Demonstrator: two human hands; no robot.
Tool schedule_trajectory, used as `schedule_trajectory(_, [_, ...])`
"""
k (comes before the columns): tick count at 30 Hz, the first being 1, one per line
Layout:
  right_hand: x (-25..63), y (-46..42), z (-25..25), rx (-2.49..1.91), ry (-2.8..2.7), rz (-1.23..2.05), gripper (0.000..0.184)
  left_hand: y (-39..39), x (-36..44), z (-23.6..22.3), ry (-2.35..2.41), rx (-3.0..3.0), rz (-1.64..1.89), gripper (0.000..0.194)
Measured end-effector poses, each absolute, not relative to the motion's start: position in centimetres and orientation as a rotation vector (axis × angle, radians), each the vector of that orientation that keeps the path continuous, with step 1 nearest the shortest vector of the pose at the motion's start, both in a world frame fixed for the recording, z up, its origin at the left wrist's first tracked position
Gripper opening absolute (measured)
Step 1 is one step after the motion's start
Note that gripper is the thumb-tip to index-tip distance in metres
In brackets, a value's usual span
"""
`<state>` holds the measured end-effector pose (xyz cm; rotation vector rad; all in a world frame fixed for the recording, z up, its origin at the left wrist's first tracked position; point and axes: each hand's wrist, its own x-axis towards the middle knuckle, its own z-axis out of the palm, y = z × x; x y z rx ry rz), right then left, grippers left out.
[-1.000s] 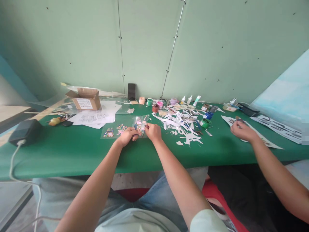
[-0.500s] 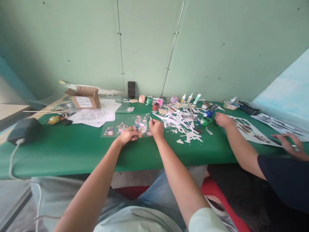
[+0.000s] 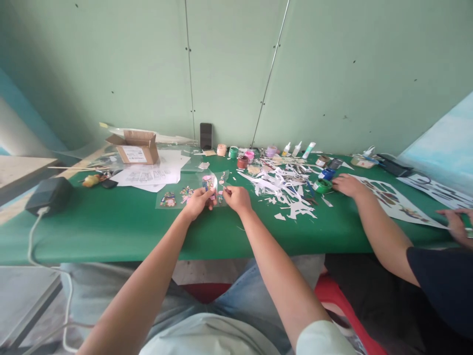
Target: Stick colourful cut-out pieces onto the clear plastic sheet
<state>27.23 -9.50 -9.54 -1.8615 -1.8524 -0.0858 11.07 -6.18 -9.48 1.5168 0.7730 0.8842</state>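
Observation:
My left hand is closed on a colourful printed cutout, its thumb pressed on the lower part. Right beside it, my right hand is pinched shut; what its fingertips hold is too small to make out. Beneath both hands lies a clear plastic sheet. On it are a printed cutout at the left, a flower-like cutout near my left hand, and small pieces by my right fingertips.
White paper scraps and paint jars lie to the right. A cardboard box, printed papers and a black adapter stand left. A phone leans on the wall. A co-worker's hand rests by a printed sheet.
My left hand has turned the cutout upright, showing its printed face. My right hand has come slightly closer to it. The co-worker's near hand has flattened onto the table; the view has shifted a little.

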Motion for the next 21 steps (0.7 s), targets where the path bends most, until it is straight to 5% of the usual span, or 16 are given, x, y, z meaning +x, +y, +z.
schedule_trajectory(21, [26.38,-10.03,-8.66,-1.888,-2.074,-0.064,0.028,-6.11,11.34,-9.50,0.752,1.569,0.849,0.046])
